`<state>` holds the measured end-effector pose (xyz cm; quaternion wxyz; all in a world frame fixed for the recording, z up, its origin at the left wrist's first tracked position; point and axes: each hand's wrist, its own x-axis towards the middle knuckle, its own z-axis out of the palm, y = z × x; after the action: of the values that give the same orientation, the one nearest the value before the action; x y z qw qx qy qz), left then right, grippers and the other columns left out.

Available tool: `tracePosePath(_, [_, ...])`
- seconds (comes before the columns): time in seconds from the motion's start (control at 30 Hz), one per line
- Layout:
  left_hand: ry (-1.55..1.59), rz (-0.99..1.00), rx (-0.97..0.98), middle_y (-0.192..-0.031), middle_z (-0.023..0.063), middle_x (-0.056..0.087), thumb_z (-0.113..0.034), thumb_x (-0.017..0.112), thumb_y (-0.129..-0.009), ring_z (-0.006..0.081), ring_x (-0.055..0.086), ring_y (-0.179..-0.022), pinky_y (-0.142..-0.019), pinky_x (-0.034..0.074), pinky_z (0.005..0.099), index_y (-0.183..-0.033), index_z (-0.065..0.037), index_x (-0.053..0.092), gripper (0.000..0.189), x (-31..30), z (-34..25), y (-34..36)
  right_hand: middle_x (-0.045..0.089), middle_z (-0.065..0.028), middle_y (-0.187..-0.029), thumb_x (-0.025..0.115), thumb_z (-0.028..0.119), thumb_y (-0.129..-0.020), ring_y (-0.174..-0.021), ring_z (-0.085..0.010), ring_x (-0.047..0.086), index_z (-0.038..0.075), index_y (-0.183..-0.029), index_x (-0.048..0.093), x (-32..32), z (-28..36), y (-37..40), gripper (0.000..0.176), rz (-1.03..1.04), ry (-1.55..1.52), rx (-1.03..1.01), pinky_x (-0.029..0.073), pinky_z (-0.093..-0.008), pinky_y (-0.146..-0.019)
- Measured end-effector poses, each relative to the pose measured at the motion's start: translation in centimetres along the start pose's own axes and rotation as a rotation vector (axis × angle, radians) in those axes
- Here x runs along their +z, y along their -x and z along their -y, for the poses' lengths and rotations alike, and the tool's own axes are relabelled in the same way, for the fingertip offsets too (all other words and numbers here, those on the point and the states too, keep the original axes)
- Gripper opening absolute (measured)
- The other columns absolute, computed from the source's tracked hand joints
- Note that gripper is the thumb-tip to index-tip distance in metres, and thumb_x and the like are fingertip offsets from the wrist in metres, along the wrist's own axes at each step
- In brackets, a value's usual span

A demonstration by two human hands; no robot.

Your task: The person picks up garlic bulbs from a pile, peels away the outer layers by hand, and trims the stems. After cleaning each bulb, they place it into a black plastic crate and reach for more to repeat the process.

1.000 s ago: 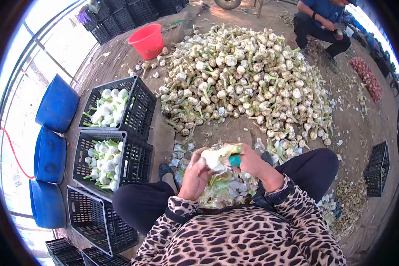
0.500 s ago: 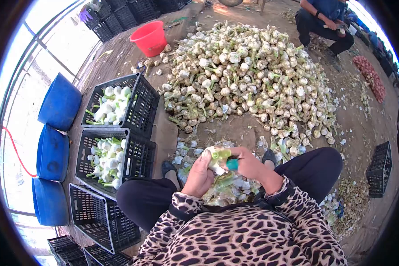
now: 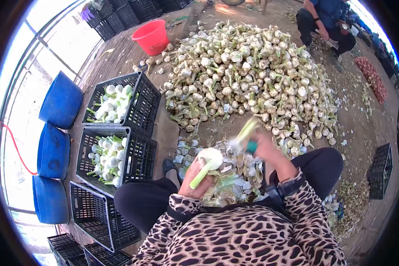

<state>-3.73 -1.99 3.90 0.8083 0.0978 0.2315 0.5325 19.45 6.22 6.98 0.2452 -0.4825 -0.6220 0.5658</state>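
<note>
My left hand (image 3: pixel 194 181) is closed round a clean white garlic bulb (image 3: pixel 211 156) with a short green stem pointing down toward me. Up and to the right, my right hand (image 3: pixel 267 148) grips a small green-handled knife (image 3: pixel 251 146), its blade smeared by motion. A pale strip of outer garlic stalk (image 3: pixel 248 129) sticks up from the same hand. Below both hands, peeled skins and leaves (image 3: pixel 235 184) lie heaped between my legs. Beyond them rises a large pile of untrimmed garlic (image 3: pixel 248 75).
At left stand black crates, two holding white garlic, such as the nearer one (image 3: pixel 126 159), and another crate (image 3: pixel 91 215). Blue tubs (image 3: pixel 53 150) line the wall. A red bucket (image 3: pixel 150 39) stands behind. A person (image 3: pixel 326 26) crouches at the far right, near a red net sack (image 3: pixel 371 80).
My hands have parted. The right moved up and away with the knife and stalk strip; the left lowered slightly, its garlic bulb now showing white with its stem turned toward me.
</note>
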Motion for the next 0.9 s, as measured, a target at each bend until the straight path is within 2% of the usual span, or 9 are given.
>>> tracePosePath(0.03, [0.011,-0.088,0.079,-0.116,0.0117,0.055,-0.029,0.060,-0.089,0.0222,0.055,-0.104,-0.091,0.045,0.0345,-0.123,-0.002,0.044,0.046,0.9,0.2,-0.1,0.066,-0.0150,-0.094,0.061,0.023,-0.082,-0.086,-0.0300,0.063,0.008,-0.108,0.059,1.1,-0.8,0.1,0.030,0.183,0.583,0.047,0.050,-0.0404,-0.074])
tracePosePath(0.07, [-0.002,-0.084,0.096,-0.116,0.0115,0.055,-0.030,0.057,-0.091,0.0219,0.055,-0.104,-0.092,0.044,0.0349,-0.124,-0.003,0.044,0.045,0.8,0.1,-0.2,0.064,-0.0193,-0.093,0.063,0.023,-0.080,-0.088,-0.0359,0.062,0.007,-0.109,0.058,2.6,-1.4,0.9,0.033,0.282,0.892,0.102,0.049,-0.0434,-0.072])
tracePosePath(0.13, [-0.021,-0.076,0.132,-0.116,0.0113,0.055,-0.031,0.051,-0.094,0.0213,0.053,-0.106,-0.093,0.042,0.0357,-0.124,-0.003,0.043,0.042,0.5,0.1,-0.4,0.064,-0.0188,-0.091,0.065,0.025,-0.078,-0.086,-0.0359,0.061,0.006,-0.106,0.058,4.0,-0.7,1.1,0.034,0.214,0.836,0.116,0.048,-0.0444,-0.069])
tracePosePath(0.27, [-0.590,-0.095,0.220,-0.112,0.0086,0.055,-0.040,0.035,-0.098,0.0200,0.052,-0.105,-0.093,0.041,0.0356,-0.122,-0.004,0.045,0.044,0.7,0.3,-0.2,0.062,-0.0160,-0.087,0.066,0.023,-0.077,-0.081,-0.0356,0.060,0.005,-0.099,0.057,5.0,2.4,0.7,0.030,-0.088,0.405,-0.245,0.047,-0.0423,-0.065])
tracePosePath(0.3, [-0.253,-0.141,0.103,-0.112,0.0091,0.055,-0.041,0.032,-0.099,0.0202,0.053,-0.106,-0.093,0.041,0.0365,-0.120,-0.004,0.045,0.044,2.3,0.0,-0.2,0.062,-0.0156,-0.087,0.066,0.022,-0.077,-0.080,-0.0355,0.060,0.005,-0.098,0.057,5.5,3.0,0.6,0.029,-0.134,0.327,-0.316,0.047,-0.0416,-0.065])
tracePosePath(0.37, [-0.230,-0.126,0.101,-0.112,0.0098,0.055,-0.040,0.033,-0.099,0.0206,0.053,-0.106,-0.093,0.042,0.0373,-0.119,-0.004,0.044,0.043,1.9,0.1,-0.4,0.060,-0.0141,-0.084,0.064,0.018,-0.079,-0.076,-0.0349,0.058,0.004,-0.094,0.058,6.4,2.9,0.2,0.022,-0.213,0.288,-0.474,0.046,-0.0397,-0.064])
tracePosePath(0.53, [-0.338,-0.221,0.170,-0.109,0.0090,0.055,-0.034,0.040,-0.098,0.0195,0.055,-0.101,-0.089,0.045,0.0364,-0.118,-0.005,0.042,0.035,2.4,0.1,-0.3,0.057,-0.0127,-0.077,0.059,0.007,-0.074,-0.073,-0.0337,0.057,0.005,-0.090,0.058,6.7,1.7,-0.1,0.017,-0.240,0.396,-0.580,0.046,-0.0403,-0.063])
tracePosePath(0.67, [-0.277,-0.210,0.100,-0.109,0.0088,0.054,-0.013,0.044,-0.093,0.0173,0.056,-0.095,-0.079,0.047,0.0301,-0.120,-0.005,0.041,0.029,1.6,-0.6,0.0,0.056,-0.0097,-0.077,0.059,0.005,-0.069,-0.076,-0.0310,0.058,0.006,-0.087,0.054,6.5,2.0,0.0,0.019,-0.238,0.530,-0.634,0.047,-0.0398,-0.063])
tracePosePath(0.9, [-0.349,-0.145,-0.057,-0.110,0.0092,0.056,-0.018,0.059,-0.084,0.0191,0.058,-0.094,-0.082,0.047,0.0293,-0.121,-0.001,0.044,0.044,2.3,-0.6,0.8,0.056,-0.0075,-0.078,0.059,0.006,-0.067,-0.079,-0.0274,0.058,0.007,-0.085,0.051,5.1,1.7,-0.4,0.020,-0.311,0.683,-0.602,0.048,-0.0378,-0.064])
